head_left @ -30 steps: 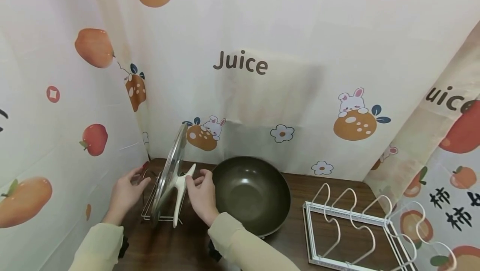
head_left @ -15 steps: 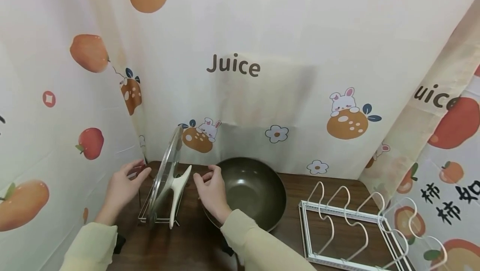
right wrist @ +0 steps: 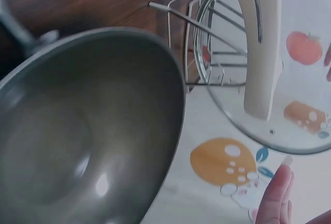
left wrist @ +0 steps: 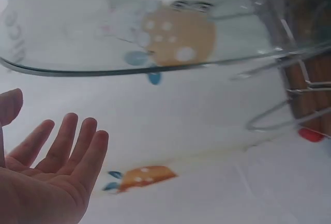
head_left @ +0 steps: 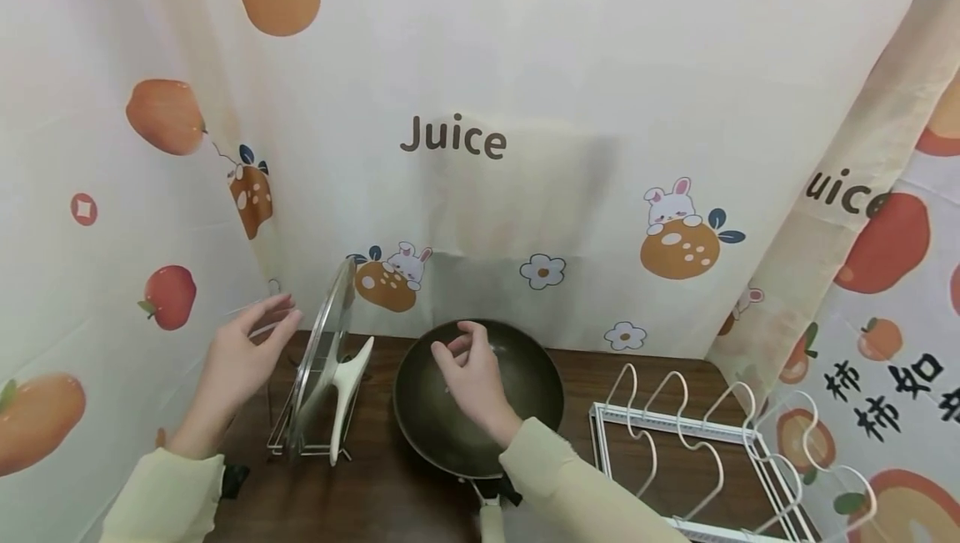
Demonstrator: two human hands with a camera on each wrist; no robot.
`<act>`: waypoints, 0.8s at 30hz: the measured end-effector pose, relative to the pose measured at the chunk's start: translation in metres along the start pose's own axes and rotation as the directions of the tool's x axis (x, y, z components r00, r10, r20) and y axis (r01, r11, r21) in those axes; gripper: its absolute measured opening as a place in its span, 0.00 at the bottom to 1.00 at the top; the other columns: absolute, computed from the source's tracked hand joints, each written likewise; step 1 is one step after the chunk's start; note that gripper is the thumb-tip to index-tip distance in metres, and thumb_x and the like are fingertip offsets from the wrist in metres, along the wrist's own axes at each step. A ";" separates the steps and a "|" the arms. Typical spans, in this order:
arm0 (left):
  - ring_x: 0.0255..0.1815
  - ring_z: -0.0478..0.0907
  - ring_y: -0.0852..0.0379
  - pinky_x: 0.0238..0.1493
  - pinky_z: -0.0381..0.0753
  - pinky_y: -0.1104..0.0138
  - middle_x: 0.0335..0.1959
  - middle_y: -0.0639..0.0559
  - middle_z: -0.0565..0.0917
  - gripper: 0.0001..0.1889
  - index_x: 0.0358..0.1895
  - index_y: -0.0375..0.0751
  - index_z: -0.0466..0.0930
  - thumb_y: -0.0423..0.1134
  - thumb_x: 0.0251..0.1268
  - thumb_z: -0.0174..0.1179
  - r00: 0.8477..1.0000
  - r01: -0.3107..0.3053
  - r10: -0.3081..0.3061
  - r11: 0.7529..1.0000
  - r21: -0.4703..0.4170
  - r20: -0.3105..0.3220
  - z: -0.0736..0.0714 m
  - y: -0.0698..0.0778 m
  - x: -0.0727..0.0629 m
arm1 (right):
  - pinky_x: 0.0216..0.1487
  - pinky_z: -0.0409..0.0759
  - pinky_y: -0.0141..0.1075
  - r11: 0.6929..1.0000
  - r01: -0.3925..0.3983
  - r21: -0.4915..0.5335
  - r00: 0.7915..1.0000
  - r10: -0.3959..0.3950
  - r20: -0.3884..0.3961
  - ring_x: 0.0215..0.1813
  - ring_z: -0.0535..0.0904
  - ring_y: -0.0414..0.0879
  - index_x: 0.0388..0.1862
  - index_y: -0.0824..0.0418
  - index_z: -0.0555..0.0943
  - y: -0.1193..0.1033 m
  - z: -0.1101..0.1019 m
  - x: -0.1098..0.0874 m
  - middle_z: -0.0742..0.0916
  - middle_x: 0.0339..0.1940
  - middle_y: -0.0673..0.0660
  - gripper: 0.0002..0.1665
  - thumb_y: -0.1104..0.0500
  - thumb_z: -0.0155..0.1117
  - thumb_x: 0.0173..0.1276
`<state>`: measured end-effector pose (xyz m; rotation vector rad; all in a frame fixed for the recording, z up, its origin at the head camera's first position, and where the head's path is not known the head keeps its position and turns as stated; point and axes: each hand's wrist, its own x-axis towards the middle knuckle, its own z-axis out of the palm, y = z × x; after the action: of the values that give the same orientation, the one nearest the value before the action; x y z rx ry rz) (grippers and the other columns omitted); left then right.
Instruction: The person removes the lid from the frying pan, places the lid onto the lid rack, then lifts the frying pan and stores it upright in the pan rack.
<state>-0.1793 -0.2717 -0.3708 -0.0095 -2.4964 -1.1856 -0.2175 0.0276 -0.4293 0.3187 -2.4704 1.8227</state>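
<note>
A glass lid [head_left: 324, 351] with a cream handle [head_left: 347, 384] stands on edge in a small wire rack [head_left: 324, 451], its handle facing right. My left hand [head_left: 238, 359] is raised just left of the lid, fingers loosely bent and holding nothing; in the left wrist view its palm [left wrist: 57, 182] and spread fingers are apart from the lid's rim. Over the dark wok [head_left: 525, 393] hovers my right hand [head_left: 474, 376], empty, with relaxed fingers. The right wrist view has the wok [right wrist: 83, 125] beside the racked lid, with a few fingertips [right wrist: 276, 193] low on the right.
A white wire rack [head_left: 678, 422] with several looped dividers stands to the right on the brown wooden tabletop [head_left: 367, 501]. The wok's light handle [head_left: 491, 520] points to the front edge. Fruit-patterned cloth [head_left: 525, 67] hangs behind and at both sides.
My right hand has moved away from the lid's handle, rightward over the wok. My left hand has lifted a little beside the rack. The lid stays standing; the head view has shifted slightly.
</note>
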 end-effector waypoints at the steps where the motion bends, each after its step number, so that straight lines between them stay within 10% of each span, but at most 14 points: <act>1: 0.64 0.79 0.46 0.48 0.69 0.94 0.66 0.35 0.81 0.29 0.72 0.38 0.73 0.52 0.78 0.57 1.000 -0.012 0.012 1.000 -0.002 -0.005 0.000 0.004 0.000 | 0.32 0.83 0.35 1.000 0.003 -0.008 1.000 -0.003 -0.003 0.27 0.80 0.43 0.72 0.58 0.65 0.001 -0.004 -0.001 0.82 0.50 0.58 0.33 0.45 0.61 0.77; 5: 0.64 0.80 0.44 0.61 0.82 0.73 0.65 0.38 0.82 0.28 0.72 0.40 0.74 0.53 0.78 0.57 0.998 -0.056 0.057 0.998 0.020 -0.014 -0.001 0.025 -0.001 | 0.33 0.83 0.36 1.000 0.001 -0.024 1.000 -0.001 -0.023 0.27 0.81 0.49 0.72 0.58 0.66 0.004 -0.022 -0.004 0.82 0.51 0.59 0.33 0.45 0.62 0.76; 10: 0.66 0.79 0.39 0.66 0.75 0.45 0.64 0.39 0.82 0.27 0.72 0.41 0.74 0.51 0.77 0.59 0.992 -0.124 0.124 0.992 0.030 -0.011 0.002 0.049 -0.005 | 0.33 0.84 0.36 0.999 -0.008 -0.034 0.999 0.007 -0.033 0.31 0.82 0.54 0.73 0.58 0.65 0.008 -0.046 -0.009 0.82 0.51 0.59 0.34 0.46 0.62 0.77; 24: 0.67 0.78 0.38 0.64 0.76 0.37 0.66 0.40 0.81 0.24 0.67 0.43 0.79 0.43 0.71 0.67 0.964 -0.267 0.268 0.963 0.037 -0.005 0.024 0.092 -0.020 | 0.32 0.87 0.41 0.999 -0.025 -0.043 0.997 0.022 -0.072 0.31 0.81 0.39 0.73 0.60 0.66 0.008 -0.099 -0.026 0.82 0.50 0.62 0.32 0.52 0.64 0.77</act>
<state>-0.1532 -0.1909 -0.3227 -0.3209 -2.4133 -1.0254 -0.2018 0.1277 -0.4108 0.2187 -2.4726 1.7527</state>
